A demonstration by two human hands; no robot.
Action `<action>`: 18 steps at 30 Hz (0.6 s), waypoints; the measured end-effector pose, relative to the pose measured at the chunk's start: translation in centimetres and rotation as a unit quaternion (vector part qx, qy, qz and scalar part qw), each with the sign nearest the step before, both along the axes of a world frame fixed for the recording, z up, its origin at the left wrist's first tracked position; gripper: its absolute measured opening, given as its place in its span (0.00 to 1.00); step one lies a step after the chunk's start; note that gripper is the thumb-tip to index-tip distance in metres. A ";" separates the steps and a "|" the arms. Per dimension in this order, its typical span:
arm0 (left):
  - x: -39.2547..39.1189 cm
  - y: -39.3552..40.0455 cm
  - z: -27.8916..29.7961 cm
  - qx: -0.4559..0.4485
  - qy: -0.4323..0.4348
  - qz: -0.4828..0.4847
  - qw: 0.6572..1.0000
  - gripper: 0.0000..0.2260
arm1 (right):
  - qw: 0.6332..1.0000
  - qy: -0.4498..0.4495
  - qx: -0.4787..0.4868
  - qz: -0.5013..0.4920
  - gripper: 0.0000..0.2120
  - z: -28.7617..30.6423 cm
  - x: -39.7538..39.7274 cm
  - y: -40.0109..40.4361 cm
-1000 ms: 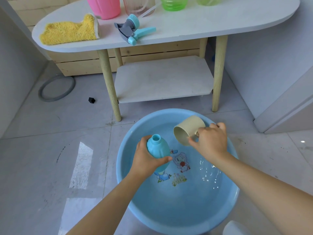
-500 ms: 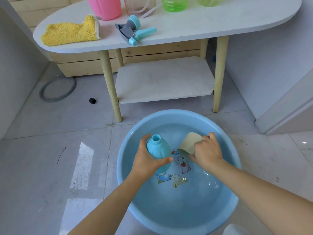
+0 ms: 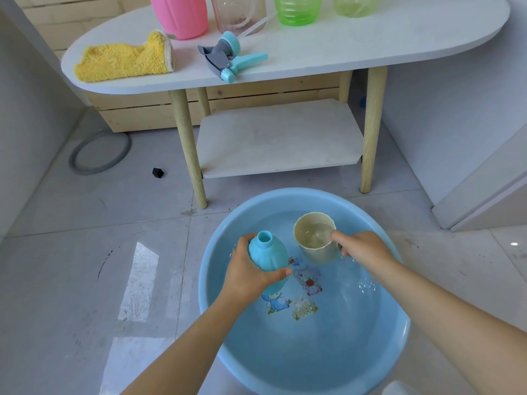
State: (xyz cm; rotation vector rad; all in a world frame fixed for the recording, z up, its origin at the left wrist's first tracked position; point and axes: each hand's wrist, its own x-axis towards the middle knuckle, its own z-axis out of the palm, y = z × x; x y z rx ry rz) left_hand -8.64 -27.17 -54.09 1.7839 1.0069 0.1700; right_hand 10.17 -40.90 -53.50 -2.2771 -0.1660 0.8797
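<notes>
1. Head view, left hand: fingers and thumb wrapped round the body of a blue bottle.
2. Blue bottle: uncapped, open neck pointing up and away, held over the left part of the basin; whether its base touches the water cannot be told.
3. Right hand: gripping the right side of a beige cup, one finger lying over the rim.
4. Beige cup: mouth up, water inside, just right of the bottle and apart from it, over the far part of the basin.
5. Basin: round, light blue, on the tiled floor, shallow water in it, cartoon print on the bottom.
6. White table: far side, wooden legs, lower shelf.
7. On the table, left to right: yellow mitt, pink container, spray head lying on its side, clear jug, green bottle, pale green vessel.
8. Floor, far left: grey ring; small black object near it.
</notes>
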 end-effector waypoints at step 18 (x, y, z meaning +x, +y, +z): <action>0.6 -0.9 1.3 -0.003 -0.002 -0.031 1.000 0.35 | 0.982 -0.121 0.144 0.032 0.25 4.4 -2.1 1.8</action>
